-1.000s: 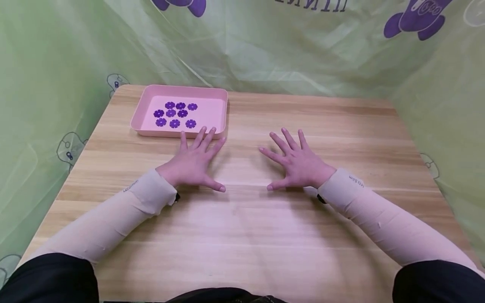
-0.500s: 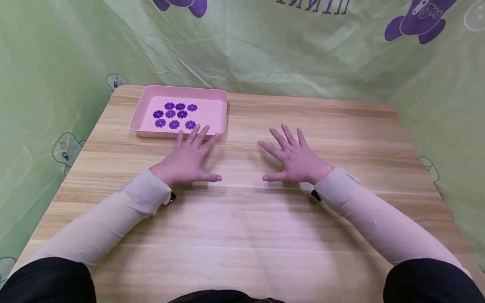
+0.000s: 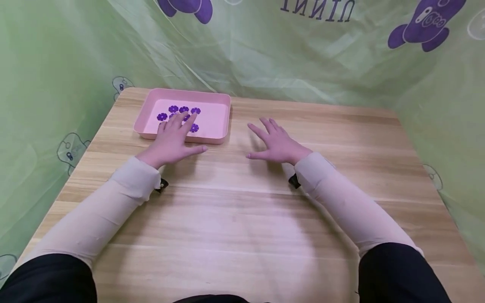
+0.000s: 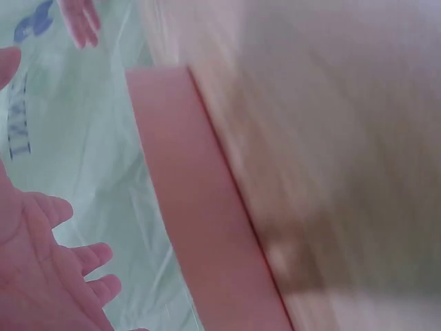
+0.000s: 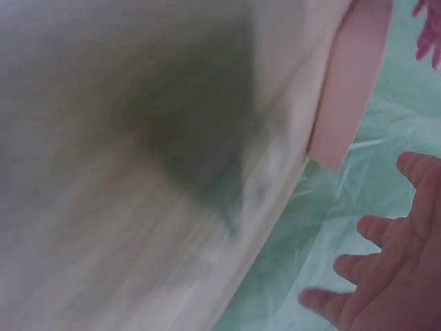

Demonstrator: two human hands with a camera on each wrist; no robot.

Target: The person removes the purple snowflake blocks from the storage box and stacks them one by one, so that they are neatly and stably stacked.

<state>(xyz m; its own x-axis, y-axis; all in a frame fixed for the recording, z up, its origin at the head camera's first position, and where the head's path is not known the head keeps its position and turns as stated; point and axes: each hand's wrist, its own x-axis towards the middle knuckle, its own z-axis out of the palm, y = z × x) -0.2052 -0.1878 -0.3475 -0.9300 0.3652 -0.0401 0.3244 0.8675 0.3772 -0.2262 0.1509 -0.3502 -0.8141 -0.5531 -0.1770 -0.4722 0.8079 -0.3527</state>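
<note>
Several purple flower-shaped pieces [image 3: 162, 116] lie in a shallow pink tray [image 3: 216, 134] at the table's back left. My left hand [image 3: 170, 142] is over the tray's near edge, fingers spread and nothing held. It hides some of the pieces in the head view. To the right of the tray, my right hand [image 3: 279, 145] hovers above the table with spread fingers and holds nothing. In the left wrist view the tray's outer wall [image 4: 200, 200] stands beside the left palm [image 4: 41, 269]. Beyond the right fingers in the right wrist view, that pink wall [image 5: 348, 83] appears too.
The wooden table [image 3: 235, 235] spreads across the front and right. A green printed curtain [image 3: 288, 59] encloses its back and sides. A small black object [image 3: 294, 181] sits under the right wrist, and another [image 3: 162, 185] under the left.
The left hand has moved forward and left, over the near side of the tray. The right hand has shifted forward and left. The tray and its pieces stay in place on the table.
</note>
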